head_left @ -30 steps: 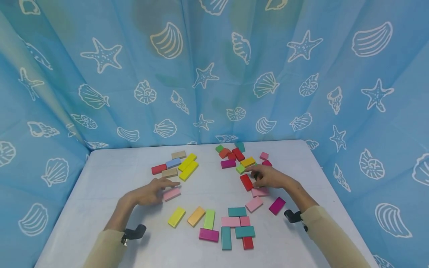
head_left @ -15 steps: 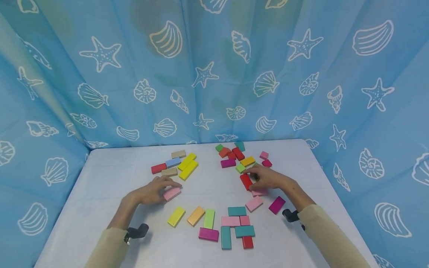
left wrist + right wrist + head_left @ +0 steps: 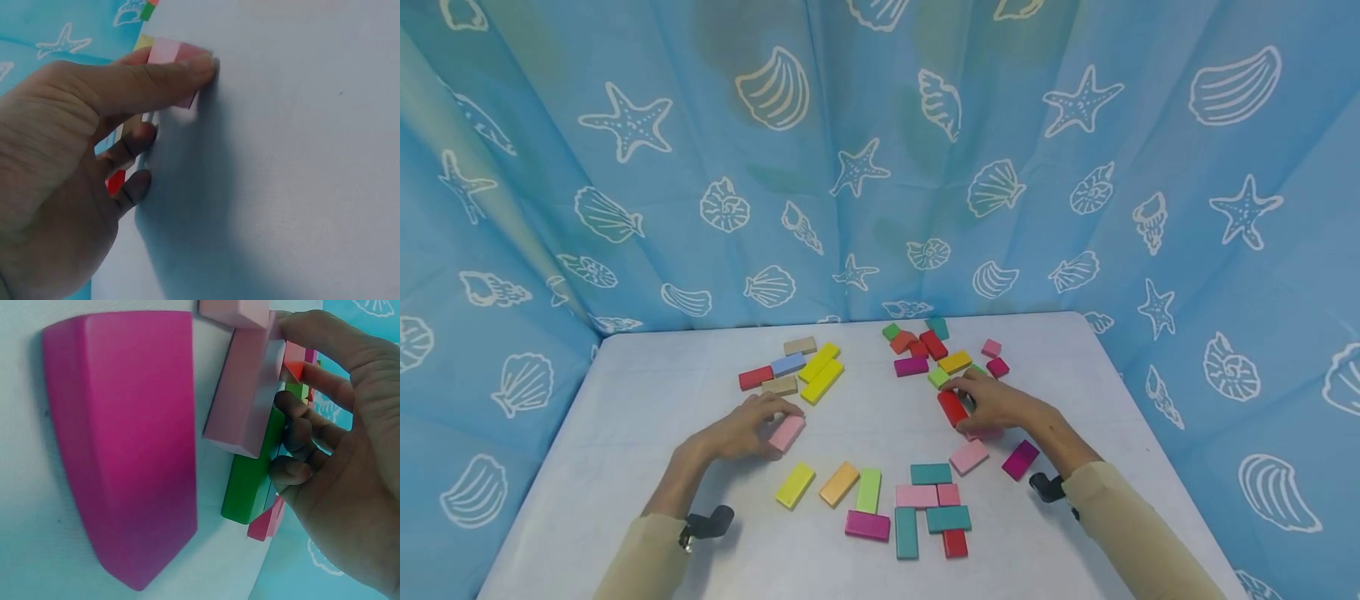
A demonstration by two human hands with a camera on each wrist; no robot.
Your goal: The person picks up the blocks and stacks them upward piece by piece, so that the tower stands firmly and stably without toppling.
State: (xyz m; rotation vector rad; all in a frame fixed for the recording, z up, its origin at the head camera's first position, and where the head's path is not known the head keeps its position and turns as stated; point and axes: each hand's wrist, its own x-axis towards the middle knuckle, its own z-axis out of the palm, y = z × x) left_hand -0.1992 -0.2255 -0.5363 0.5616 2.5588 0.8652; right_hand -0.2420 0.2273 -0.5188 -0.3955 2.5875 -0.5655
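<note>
At the left of the head view, my left hand (image 3: 737,432) pinches a pink block (image 3: 787,434) between thumb and fingers. The left wrist view shows the thumb across that pink block (image 3: 164,50), with the other fingers curled behind. My right hand (image 3: 998,402) has its thumb and index finger at the two ends of a red block (image 3: 952,407), gripping it. Partly hidden under the right hand lies another pink block (image 3: 985,434). In the right wrist view a green block (image 3: 245,487) sits beside the curled fingers, and a magenta block (image 3: 131,437) fills the foreground.
Yellow, tan, blue and red blocks lie beyond the left hand, with a yellow block (image 3: 822,382) among them. A mixed cluster with a purple block (image 3: 911,367) is at the back right. Nearer, flat blocks surround a teal block (image 3: 906,533). A shell-print curtain (image 3: 880,167) encloses the white table (image 3: 662,375).
The left hand has closed its fingers on the pink block and turned it slightly. The right hand has moved a little left and taken hold of the red block.
</note>
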